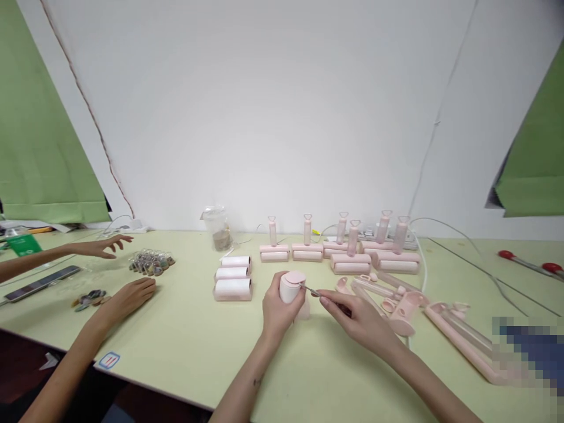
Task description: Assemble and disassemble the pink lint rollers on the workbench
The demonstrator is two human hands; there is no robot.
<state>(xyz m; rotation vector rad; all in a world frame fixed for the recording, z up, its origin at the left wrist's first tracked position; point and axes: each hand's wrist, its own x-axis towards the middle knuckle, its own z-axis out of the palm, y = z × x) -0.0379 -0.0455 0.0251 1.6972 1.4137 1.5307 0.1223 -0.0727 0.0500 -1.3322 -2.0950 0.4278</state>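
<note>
The left hand [278,310] grips a pink roller [291,286] upright above the surface [185,341], long axis vertical. The right hand [359,320] pinches a thin tool [314,291], tip pointing left at the roller's top.

From my remote station I see a pale yellow-green table [176,346] spanning the lower half of the frame. Behind it, a white backdrop wall [282,117] fills the centre and top. Green panels [39,135] occupy the upper left, and another green panel [535,164] sits at the right edge. Lighting is even and diffuse. A dark floor [26,364] shows at the lower left.
</note>
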